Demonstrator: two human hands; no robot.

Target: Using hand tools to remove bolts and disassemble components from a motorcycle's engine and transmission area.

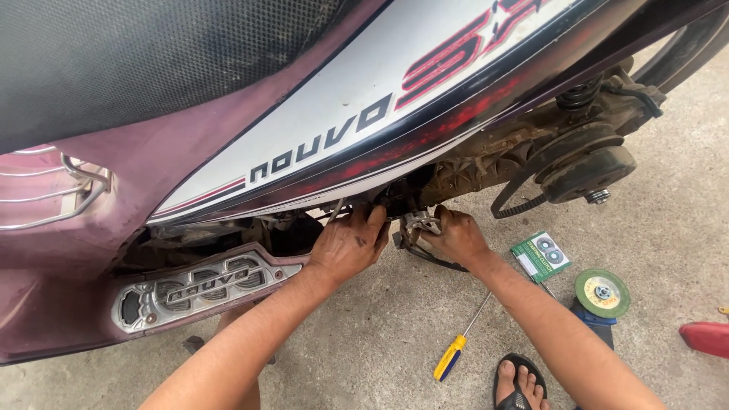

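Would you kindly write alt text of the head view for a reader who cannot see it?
Two bare hands work under a maroon and white scooter: the left hand presses on the engine area, and the right hand grips a small metal part. A yellow-handled screwdriver, green box and green disc lie on the concrete.

The place looks like an informal motorbike repair spot set on a bare grey concrete floor point(395, 334). A maroon-and-white scooter point(304, 129) stands with its side cover off, exposing the greasy engine casing, black drive belt point(516, 199) and round clutch drum point(588, 171). A yellow-and-blue-handled screwdriver point(456, 351), a small green parts box point(541, 257) and a green abrasive disc point(602, 292) lie scattered on the ground beside it.
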